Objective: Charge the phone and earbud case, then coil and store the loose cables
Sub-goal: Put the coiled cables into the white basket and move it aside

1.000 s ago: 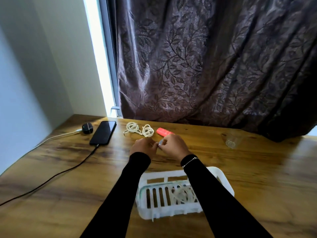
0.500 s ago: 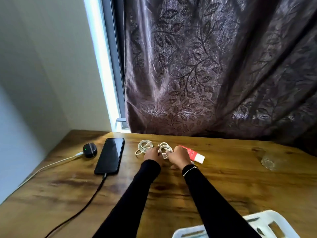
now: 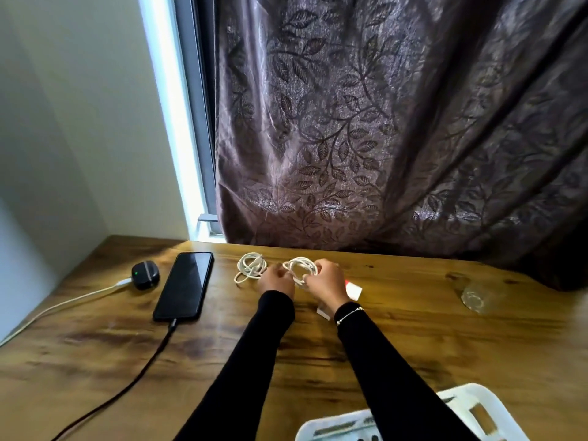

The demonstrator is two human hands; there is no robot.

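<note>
Phone (image 3: 184, 286) lies flat and face up on your wooden table (image 3: 413, 338), left of your hands, its long axis running from the near edge toward the far wall and leaning slightly right at the far end. A black cable (image 3: 127, 386) plugs into its near short end and trails off toward the lower left. Just left of the phone sits the black earbud case (image 3: 144, 275), showing a small green light, with a white charging cable (image 3: 63, 302) plugged into its left side and running off the left edge of the table.

Beyond your hands you have 2 white cable coils. The left coil (image 3: 251, 267) lies loose on the wood just right of the phone's far end, touched by neither hand. The right coil (image 3: 300, 268) is between your hands: your left hand (image 3: 276, 280) has its fingers curled at the coil's left side, and your right hand (image 3: 327, 284) pinches its loops from the right. How firmly the left fingers hold is blurred.

A red and white box (image 3: 353, 289) peeks out just behind your right hand. A clear glass (image 3: 477, 297) stands well to the right. The white slotted basket (image 3: 461, 412) sits at the near edge under your right sleeve; you cannot tell what it contains.
</note>
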